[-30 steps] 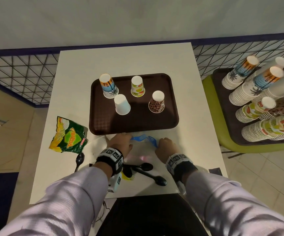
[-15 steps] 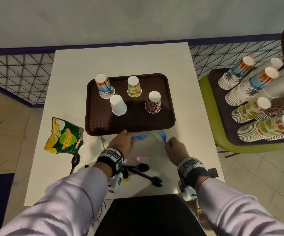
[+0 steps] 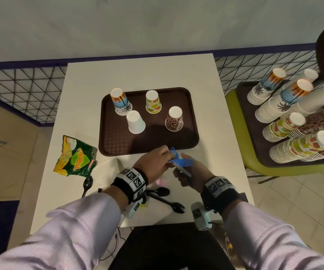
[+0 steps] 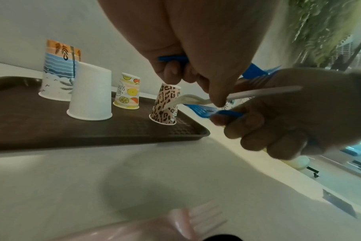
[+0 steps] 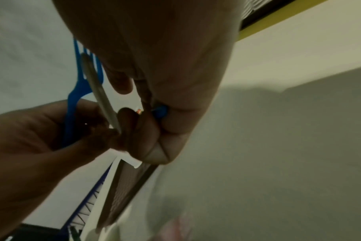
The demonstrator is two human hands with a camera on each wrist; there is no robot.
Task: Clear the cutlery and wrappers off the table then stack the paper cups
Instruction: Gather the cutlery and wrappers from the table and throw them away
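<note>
My left hand [image 3: 157,162] and right hand [image 3: 194,172] meet just above the table [image 3: 79,201], in front of the brown tray [image 3: 118,141]. The left hand [image 4: 196,48] grips a blue fork [image 4: 255,71] with its tines pointing right. The right hand [image 4: 278,122] grips a second blue fork [image 4: 227,113]. A white fork [image 4: 258,93] crosses between the hands; which hand holds it is unclear. Four cups stand upside down on the tray: palm-print [image 3: 121,102], white [image 3: 136,122], fruit-print [image 3: 153,102], leopard-print [image 3: 174,119]. A green chip wrapper [image 3: 75,156] lies at the left.
Black spoons [image 3: 88,183] [image 3: 160,191] [image 3: 177,207] and a pink fork [image 4: 196,218] lie on the near part of the table. To the right, a green chair [image 3: 241,152] carries a tray of tall cup stacks [image 3: 293,117]. A mesh fence [image 3: 21,88] runs behind.
Both hands lifted off the table with the forks. The right hand swung out to the right, then came back, and the hands now meet with the forks crossing.
</note>
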